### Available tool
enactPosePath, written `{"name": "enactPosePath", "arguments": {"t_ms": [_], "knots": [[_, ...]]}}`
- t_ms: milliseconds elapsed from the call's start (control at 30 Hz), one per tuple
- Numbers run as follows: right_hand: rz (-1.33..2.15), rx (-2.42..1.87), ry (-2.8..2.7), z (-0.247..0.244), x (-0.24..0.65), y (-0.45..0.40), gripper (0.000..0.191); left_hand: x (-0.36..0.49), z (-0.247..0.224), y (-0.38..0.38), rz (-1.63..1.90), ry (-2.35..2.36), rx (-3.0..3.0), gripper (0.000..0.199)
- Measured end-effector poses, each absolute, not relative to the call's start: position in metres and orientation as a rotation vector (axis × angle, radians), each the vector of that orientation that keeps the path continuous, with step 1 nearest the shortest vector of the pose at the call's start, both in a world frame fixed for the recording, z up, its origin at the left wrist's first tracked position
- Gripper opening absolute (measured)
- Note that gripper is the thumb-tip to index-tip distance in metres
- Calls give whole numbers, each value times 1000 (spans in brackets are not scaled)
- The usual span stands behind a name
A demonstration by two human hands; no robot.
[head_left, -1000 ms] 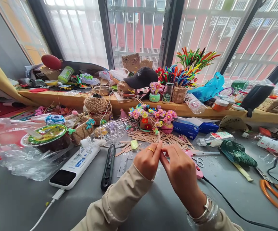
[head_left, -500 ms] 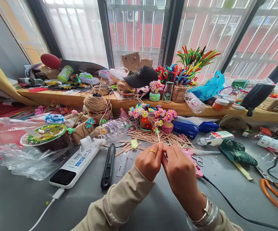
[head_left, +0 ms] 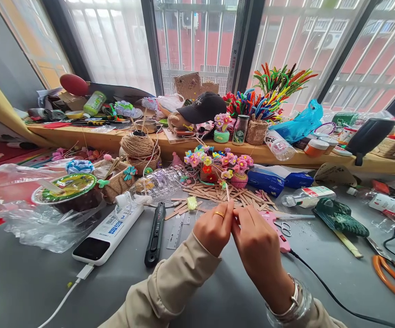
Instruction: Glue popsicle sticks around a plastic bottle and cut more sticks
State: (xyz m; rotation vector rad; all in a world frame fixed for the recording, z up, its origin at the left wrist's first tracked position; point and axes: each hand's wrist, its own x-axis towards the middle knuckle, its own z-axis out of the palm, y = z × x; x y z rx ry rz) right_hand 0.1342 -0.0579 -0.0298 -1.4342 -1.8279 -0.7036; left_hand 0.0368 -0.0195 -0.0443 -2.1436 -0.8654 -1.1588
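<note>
Your left hand (head_left: 214, 231) has edged slightly rightward; its fingertips pinch the stick (head_left: 228, 192), raised over the table (head_left: 228, 296). What your right hand (head_left: 260, 241) grips, you can't tell. Likely light, stiff, snappable: hold it low, gently.

Both hands are up over the grey worktop (head_left: 125, 291), left hand (head_left: 214, 228) and right hand (head_left: 257, 241) touching, fingers pinched around a thin pale stick (head_left: 228, 193) pointing away! Wooden sticks (head_left: 252, 197) lie scattered beyond them, pink glue gun (head_left: 278, 230) just beside the right hand, black cutter (head_left: 155, 234) to the left, near a clear ruler (head_left: 176, 231).
</note>
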Motion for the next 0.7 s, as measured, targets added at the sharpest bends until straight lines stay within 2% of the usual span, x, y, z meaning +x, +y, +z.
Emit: {"name": "enactPosePath", "arguments": {"t_ms": [700], "knots": [[-601,-1427,-1843,-28,136,-58,14,36,-45,-21,-1158,-934,-2216,28]]}}
